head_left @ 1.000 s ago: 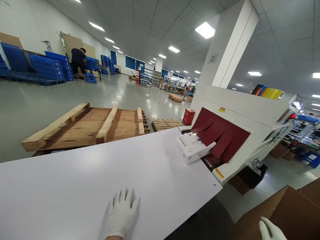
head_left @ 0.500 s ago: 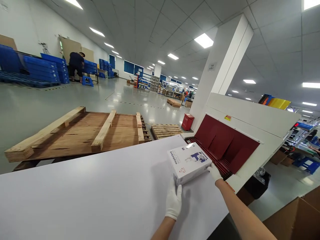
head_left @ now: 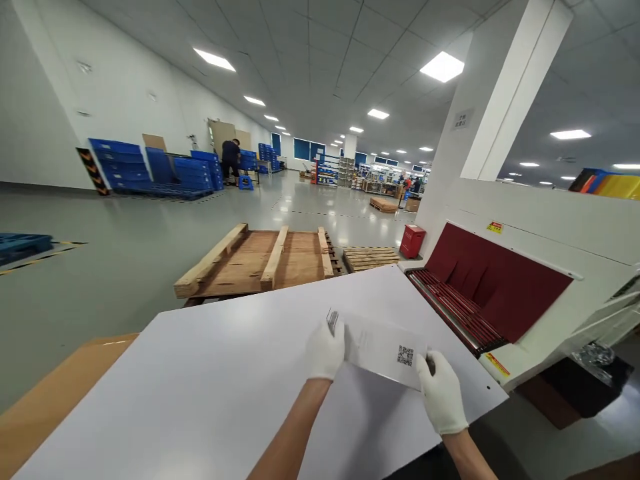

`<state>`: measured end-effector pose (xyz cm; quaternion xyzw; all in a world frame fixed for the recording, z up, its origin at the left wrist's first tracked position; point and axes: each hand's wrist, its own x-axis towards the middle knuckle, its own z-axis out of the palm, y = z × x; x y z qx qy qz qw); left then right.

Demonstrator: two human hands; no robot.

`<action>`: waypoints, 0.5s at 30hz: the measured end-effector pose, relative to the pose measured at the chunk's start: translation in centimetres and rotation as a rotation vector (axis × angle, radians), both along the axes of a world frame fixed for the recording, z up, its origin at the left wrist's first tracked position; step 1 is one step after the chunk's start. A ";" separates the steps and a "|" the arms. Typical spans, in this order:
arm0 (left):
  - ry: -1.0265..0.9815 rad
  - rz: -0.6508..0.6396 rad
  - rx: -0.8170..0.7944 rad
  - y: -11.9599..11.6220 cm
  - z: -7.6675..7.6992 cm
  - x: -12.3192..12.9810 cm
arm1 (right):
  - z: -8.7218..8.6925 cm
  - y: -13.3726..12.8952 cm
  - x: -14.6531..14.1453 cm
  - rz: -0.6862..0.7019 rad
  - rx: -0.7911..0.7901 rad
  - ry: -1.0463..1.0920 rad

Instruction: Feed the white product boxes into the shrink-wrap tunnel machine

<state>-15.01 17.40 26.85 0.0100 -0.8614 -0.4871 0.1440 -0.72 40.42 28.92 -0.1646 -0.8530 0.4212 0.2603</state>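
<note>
Head view:
Box: a white box [head_left: 383, 347] with a QR code on its near face, held just above the white bench [head_left: 210, 373], near the bench's right edge.
Left hand: the gloved left hand [head_left: 325, 350] grips the box's left end, fingers wrapped around it.
Right hand: the gloved right hand [head_left: 443, 397] clasps the box's right end.
Machine: a white tunnel [head_left: 530, 227] with dark red flaps [head_left: 500, 287] and rollers stands just right of the bench.
Floor: wooden pallets [head_left: 265, 260] lie beyond the bench.
Background: a person [head_left: 231, 159] stands by blue crates [head_left: 155, 170] at the far wall.
</note>
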 end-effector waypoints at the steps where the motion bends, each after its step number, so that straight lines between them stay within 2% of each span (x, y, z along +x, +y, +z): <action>1: -0.005 0.001 -0.097 -0.3 1.2 -0.5 | 0.6 -0.2 -0.1 0.002 -0.004 -0.028; 3: -0.016 0.010 -0.258 0.0 2.9 -1.9 | 1.1 0.1 -1.0 0.006 0.005 -0.096; 6: -0.053 -0.028 -0.381 1.5 4.1 -4.2 | 1.0 1.7 -3.6 -0.034 0.051 -0.066; 8: -0.068 -0.063 -0.378 2.4 4.4 -5.5 | 0.5 3.0 -5.5 -0.002 -0.016 0.049; 12: -0.091 -0.088 -0.358 2.9 4.5 -6.7 | -0.9 4.3 -8.1 0.255 -0.295 0.168; 15: -0.078 -0.137 -0.353 2.3 4.3 -6.7 | -2.0 4.3 -8.4 0.294 -0.355 0.214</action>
